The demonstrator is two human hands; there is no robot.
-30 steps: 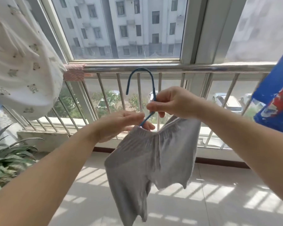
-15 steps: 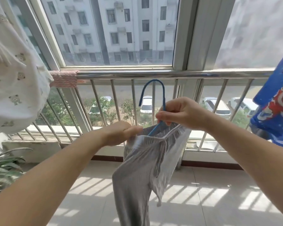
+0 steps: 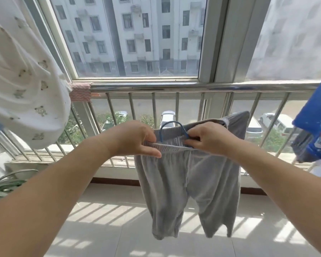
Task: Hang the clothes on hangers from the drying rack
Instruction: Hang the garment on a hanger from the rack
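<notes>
Here, left hand (image 3: pixel 135 140) pinches the waistband of grey shorts (image 3: pixel 189 182); right hand (image 3: pixel 208 138) grips the blue hanger (image 3: pixel 171 125), hook up. Waistband horizontal, legs hanging down before the railing (image 3: pixel 174 88). No legible writing, though the blue garment (image 3: pixel 317 123) apparently bears a blurred print.

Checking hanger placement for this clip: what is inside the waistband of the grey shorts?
Inside the grey shorts, only the blue hanger hook shows, rising above the waistband between the left hand and right hand. The hanger's shoulders are covered by fabric, so their seating cannot be seen.
</notes>
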